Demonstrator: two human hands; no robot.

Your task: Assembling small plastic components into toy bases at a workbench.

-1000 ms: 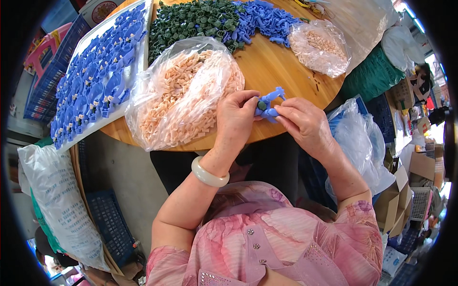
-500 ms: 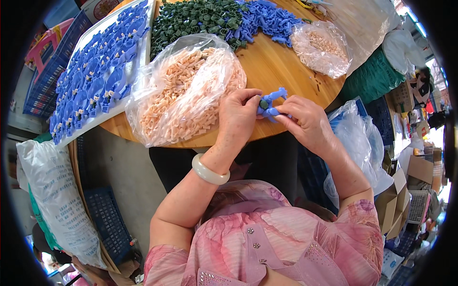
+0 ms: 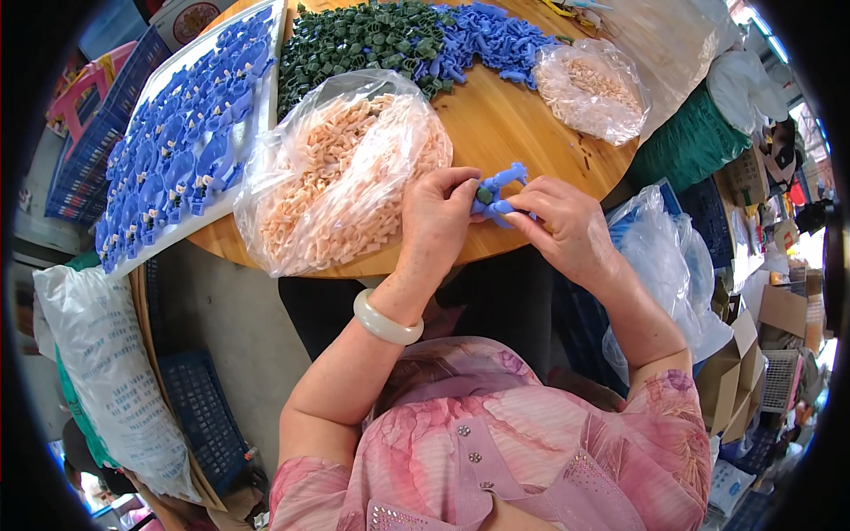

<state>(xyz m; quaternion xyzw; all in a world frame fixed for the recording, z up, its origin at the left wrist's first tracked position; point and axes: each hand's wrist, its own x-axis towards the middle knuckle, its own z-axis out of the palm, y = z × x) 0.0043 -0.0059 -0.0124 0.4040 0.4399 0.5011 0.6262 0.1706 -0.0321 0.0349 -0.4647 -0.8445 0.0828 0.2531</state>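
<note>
Near the front edge of the round wooden table, a small blue plastic figure (image 3: 507, 177) with a dark green part on it is held between both hands. My left hand (image 3: 438, 217) pinches its left side, thumb and forefinger closed on it. From the right, my right hand (image 3: 569, 232) has its thumb and fingertips pressed together at the figure's lower limb; the exact contact is partly hidden by the fingers. Beside my left hand lies an open clear bag of peach-coloured plastic pieces (image 3: 341, 190). Farther off are a heap of dark green parts (image 3: 354, 44) and a heap of blue parts (image 3: 487, 42).
A white tray (image 3: 273, 84) with rows of blue figures overhangs the table's left side. A smaller bag of peach pieces (image 3: 589, 88) sits at the right. Blue crates (image 3: 202, 411), a full white sack (image 3: 106, 372), clear plastic bags (image 3: 660, 257) and cardboard boxes (image 3: 730, 380) surround the table.
Both hands stay on the blue figure, which has shifted very slightly left and tilted a little. The whole view has also moved slightly.
</note>
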